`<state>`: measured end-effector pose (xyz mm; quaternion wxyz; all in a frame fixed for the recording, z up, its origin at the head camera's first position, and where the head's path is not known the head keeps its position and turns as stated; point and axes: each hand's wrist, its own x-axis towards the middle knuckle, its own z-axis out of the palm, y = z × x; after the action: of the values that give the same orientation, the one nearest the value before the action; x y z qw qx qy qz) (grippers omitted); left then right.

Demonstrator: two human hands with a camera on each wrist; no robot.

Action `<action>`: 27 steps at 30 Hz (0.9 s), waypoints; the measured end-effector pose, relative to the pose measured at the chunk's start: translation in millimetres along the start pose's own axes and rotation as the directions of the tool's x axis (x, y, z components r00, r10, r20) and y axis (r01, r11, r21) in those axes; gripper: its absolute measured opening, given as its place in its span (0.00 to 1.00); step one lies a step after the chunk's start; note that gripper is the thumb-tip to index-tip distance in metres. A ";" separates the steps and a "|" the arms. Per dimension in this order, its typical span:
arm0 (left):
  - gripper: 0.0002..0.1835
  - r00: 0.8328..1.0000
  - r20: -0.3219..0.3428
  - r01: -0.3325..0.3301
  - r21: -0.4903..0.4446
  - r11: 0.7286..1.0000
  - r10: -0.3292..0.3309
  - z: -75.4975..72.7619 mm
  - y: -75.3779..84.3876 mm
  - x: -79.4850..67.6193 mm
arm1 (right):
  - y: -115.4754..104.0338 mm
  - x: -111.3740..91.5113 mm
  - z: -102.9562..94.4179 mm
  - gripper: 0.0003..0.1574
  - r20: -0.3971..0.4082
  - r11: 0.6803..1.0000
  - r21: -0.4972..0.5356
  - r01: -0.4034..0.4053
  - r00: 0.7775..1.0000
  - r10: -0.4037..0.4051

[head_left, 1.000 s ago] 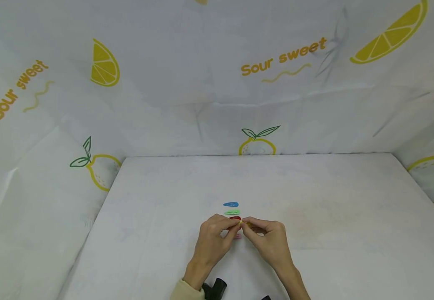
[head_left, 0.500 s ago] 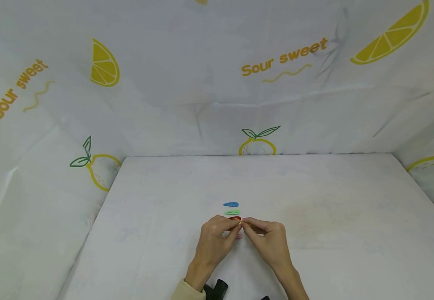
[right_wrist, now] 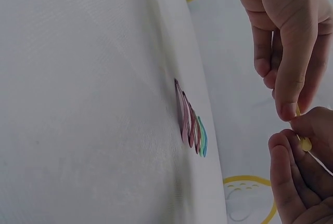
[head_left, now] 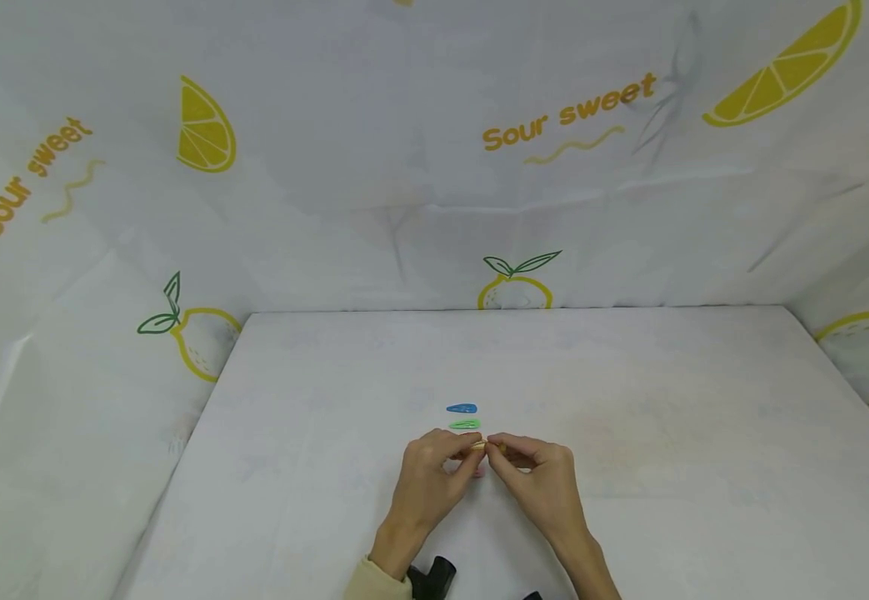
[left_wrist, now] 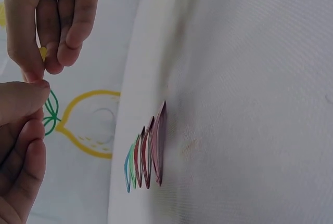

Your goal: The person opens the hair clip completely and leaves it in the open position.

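Note:
My left hand (head_left: 422, 479) and right hand (head_left: 542, 483) meet fingertip to fingertip over the middle of the table. Between them they pinch a small yellow snap hair clip (head_left: 479, 445), one end each. Its rounded yellow end (right_wrist: 305, 144) peeks out by the right fingers in the right wrist view. The rest is covered by fingers. Below the hands lies a row of snap hair clips: blue (head_left: 461, 408), green (head_left: 465, 424), red (left_wrist: 138, 161), dark red (left_wrist: 147, 156) and pink (left_wrist: 159, 151). In the head view the hands hide much of the nearer ones.
A white table (head_left: 314, 392) carries the row of clips. White cloth printed with lemons (head_left: 515, 293) hangs behind and at the sides. Near the left sleeve (head_left: 377, 581) there is a black cylindrical piece (head_left: 436, 577), and a small dark tip (head_left: 532, 596) shows at the bottom edge.
Both hands stay nearly in place. More of the yellow hair clip now shows between the fingertips, and the red clip behind is less visible in the head view.

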<state>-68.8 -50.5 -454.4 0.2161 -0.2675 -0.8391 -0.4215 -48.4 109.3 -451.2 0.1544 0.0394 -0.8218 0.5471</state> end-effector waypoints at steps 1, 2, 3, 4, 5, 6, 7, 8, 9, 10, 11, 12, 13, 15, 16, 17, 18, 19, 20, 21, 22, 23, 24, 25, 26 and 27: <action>0.09 1.000 0.005 0.004 -0.018 1.000 -0.004 -0.2 -0.5 0.4 | 0.4 0.0 -0.4 0.08 -0.003 1.000 0.000 0.009 1.000 -0.009; 0.09 1.000 0.007 0.006 -0.035 0.999 -0.006 -0.3 -1.4 0.6 | 0.8 0.1 -0.9 0.08 -0.004 1.000 0.004 0.008 1.000 -0.008; 0.09 1.000 0.012 0.013 -0.052 0.999 -0.012 -0.4 -2.2 0.9 | 1.2 0.3 -1.3 0.08 -0.003 1.000 0.005 0.009 1.000 -0.009; 0.09 1.000 0.017 0.022 -0.069 0.997 -0.021 -0.5 -3.1 1.1 | 1.6 0.4 -1.7 0.08 -0.003 1.000 0.006 0.011 1.000 -0.011; 0.09 0.999 0.023 0.031 -0.086 0.996 -0.029 -0.7 -3.8 1.2 | 2.2 0.7 -2.0 0.08 -0.003 1.000 0.003 0.013 1.000 -0.013; 0.08 0.999 0.029 0.039 -0.100 0.994 -0.036 -0.6 -4.7 1.3 | 2.8 1.0 -2.3 0.08 -0.003 1.000 -0.001 0.012 1.000 -0.012; 0.08 0.998 0.033 0.048 -0.109 0.993 -0.045 -0.6 -5.2 1.6 | 3.0 1.1 -2.7 0.08 -0.005 1.000 -0.004 0.016 1.000 -0.016; 0.07 0.998 0.037 0.055 -0.115 0.992 -0.051 -0.7 -5.5 1.8 | 2.8 1.4 -3.2 0.08 -0.006 1.000 -0.006 0.012 1.000 -0.012; 0.06 0.997 0.045 0.066 -0.122 0.990 -0.061 -1.0 -5.4 2.3 | 2.7 1.6 -3.6 0.08 -0.007 1.000 -0.011 0.017 1.000 -0.017; 0.06 0.997 0.049 0.071 -0.124 0.990 -0.065 -1.2 -5.5 2.7 | 2.7 1.7 -4.0 0.08 -0.009 1.000 -0.014 0.018 1.000 -0.018; 0.05 0.996 0.053 0.075 -0.126 0.989 -0.069 -1.4 -5.5 3.1 | 2.6 1.8 -4.4 0.08 -0.010 1.000 -0.018 0.022 1.000 -0.022; 0.05 0.996 0.057 0.080 -0.130 0.988 -0.073 -1.6 -5.4 3.6 | 2.4 1.7 -4.9 0.08 -0.011 1.000 -0.019 0.024 1.000 -0.025; 0.05 0.995 0.060 0.084 -0.132 0.988 -0.076 -1.8 -5.2 4.0 | 2.3 1.7 -5.3 0.08 -0.011 0.999 -0.020 0.028 1.000 -0.028; 0.04 0.994 0.068 0.092 -0.137 0.986 -0.083 -2.2 -4.9 4.9 | 2.3 1.7 -6.3 0.09 -0.005 1.000 -0.012 0.026 1.000 -0.026; 0.04 0.994 0.069 0.094 -0.137 0.986 -0.085 -2.3 -4.7 5.1 | 2.2 1.8 -7.0 0.10 -0.001 1.000 -0.004 0.022 1.000 -0.022; 0.04 0.994 0.071 0.094 -0.139 0.986 -0.085 -2.2 -4.9 5.3 | 2.1 1.9 -7.7 0.10 0.006 1.000 0.005 0.017 1.000 -0.017; 0.04 0.994 0.073 0.093 -0.139 0.986 -0.084 -2.0 -4.9 5.5 | 2.3 1.8 -8.4 0.11 0.009 1.000 0.007 0.014 1.000 -0.014; 0.03 0.994 0.074 0.092 -0.137 0.986 -0.083 -1.9 -4.9 5.8 | 2.3 2.0 -9.2 0.11 0.013 1.000 0.010 0.012 1.000 -0.012; 0.03 0.994 0.076 0.090 -0.135 0.987 -0.080 -1.5 -5.1 6.1 | 2.5 2.1 -10.0 0.11 0.015 1.000 0.008 0.010 1.000 -0.010; 0.03 0.994 0.077 0.088 -0.133 0.987 -0.078 -1.2 -5.3 6.5 | 2.6 2.4 -11.0 0.11 0.017 1.000 0.008 0.008 1.000 -0.008; 0.03 0.994 0.078 0.086 -0.132 0.987 -0.076 -1.0 -5.2 7.1 | 2.8 2.5 -12.0 0.10 0.015 1.000 -0.002 0.011 1.000 -0.011; 0.03 0.994 0.081 0.083 -0.129 0.988 -0.073 -0.9 -5.1 7.9 | 3.3 2.9 -13.0 0.10 0.013 1.000 -0.015 0.016 1.000 -0.016; 0.03 0.994 0.086 0.080 -0.123 0.989 -0.069 -0.8 -4.8 9.1 | 3.7 3.3 -14.0 0.09 0.011 0.999 -0.030 0.020 1.000 -0.020; 0.03 0.993 0.093 0.077 -0.118 0.990 -0.066 -0.6 -4.5 10.4 | 4.0 3.9 -15.1 0.08 0.009 0.999 -0.040 0.023 1.000 -0.023; 0.03 0.993 0.104 0.073 -0.112 0.991 -0.061 -0.4 -4.4 11.9 | 4.6 4.5 -16.2 0.07 0.008 0.998 -0.052 0.025 1.000 -0.025; 0.03 0.991 0.117 0.071 -0.105 0.992 -0.058 -0.2 -4.1 13.7 | 5.1 5.2 -17.3 0.07 0.007 0.998 -0.062 0.027 1.000 -0.026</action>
<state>-81.9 -49.1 -448.6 0.1391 -0.2752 -0.8341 -0.4575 -50.9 127.7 -448.1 0.1601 0.0472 -0.8384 0.5190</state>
